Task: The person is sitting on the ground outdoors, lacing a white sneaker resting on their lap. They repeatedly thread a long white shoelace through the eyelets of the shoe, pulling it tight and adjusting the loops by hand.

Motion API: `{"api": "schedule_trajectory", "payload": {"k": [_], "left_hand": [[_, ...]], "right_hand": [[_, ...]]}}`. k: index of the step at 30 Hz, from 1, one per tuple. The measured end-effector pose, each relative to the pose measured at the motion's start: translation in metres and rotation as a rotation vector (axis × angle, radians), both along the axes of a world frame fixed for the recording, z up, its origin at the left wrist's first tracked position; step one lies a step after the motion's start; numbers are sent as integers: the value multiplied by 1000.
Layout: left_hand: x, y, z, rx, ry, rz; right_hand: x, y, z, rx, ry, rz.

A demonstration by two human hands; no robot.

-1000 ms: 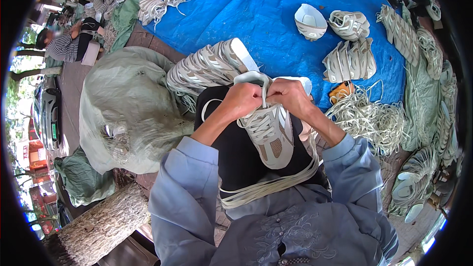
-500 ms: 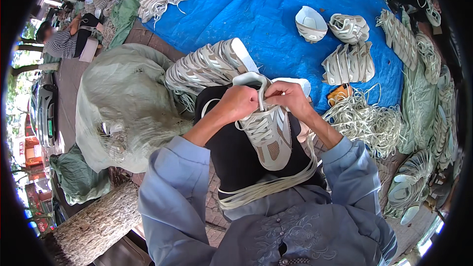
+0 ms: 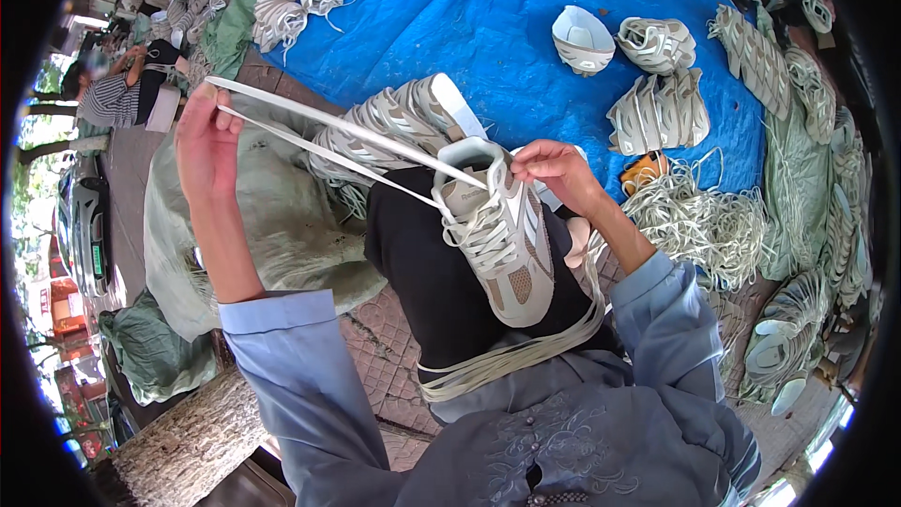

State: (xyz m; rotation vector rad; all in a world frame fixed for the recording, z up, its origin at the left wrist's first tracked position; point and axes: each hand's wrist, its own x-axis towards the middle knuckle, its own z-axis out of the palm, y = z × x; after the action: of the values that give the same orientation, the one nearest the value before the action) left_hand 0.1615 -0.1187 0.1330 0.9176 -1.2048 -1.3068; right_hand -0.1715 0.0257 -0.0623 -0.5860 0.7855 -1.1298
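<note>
The left hand (image 3: 208,145) had swung from the shoe out to the left, pinching a flat white lace (image 3: 347,125) pulled taut from a beige-and-white sneaker (image 3: 514,263) on a black-trousered lap (image 3: 404,253). The right hand (image 3: 558,169) pinched its collar. Beyond, a creased blue plastic tarpaulin (image 3: 450,28) bore stacked beige shoe uppers (image 3: 660,113); reddish patterned paving (image 3: 394,366) showed below.

Daylight falls on reddish patterned paving (image 3: 387,352) and a creased blue tarp (image 3: 450,28); a rough tree trunk (image 3: 192,441) and parked car (image 3: 91,225) show at left.
</note>
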Motion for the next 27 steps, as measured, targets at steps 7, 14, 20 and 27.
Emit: {"api": "schedule_trajectory", "payload": {"k": [7, 14, 20, 27], "left_hand": [[-50, 18, -84, -378, -1371, 45], [-110, 133, -111, -89, -993, -410], [-140, 167, -124, -313, -1204, -261], [-136, 134, -124, -49, -1016, -249]], "right_hand": [[-52, 28, -134, -383, 1589, 313], [-29, 49, -224, -651, 2096, 519], [-36, 29, -243, -835, 2084, 731], [-58, -24, -187, -760, 2031, 611]]}}
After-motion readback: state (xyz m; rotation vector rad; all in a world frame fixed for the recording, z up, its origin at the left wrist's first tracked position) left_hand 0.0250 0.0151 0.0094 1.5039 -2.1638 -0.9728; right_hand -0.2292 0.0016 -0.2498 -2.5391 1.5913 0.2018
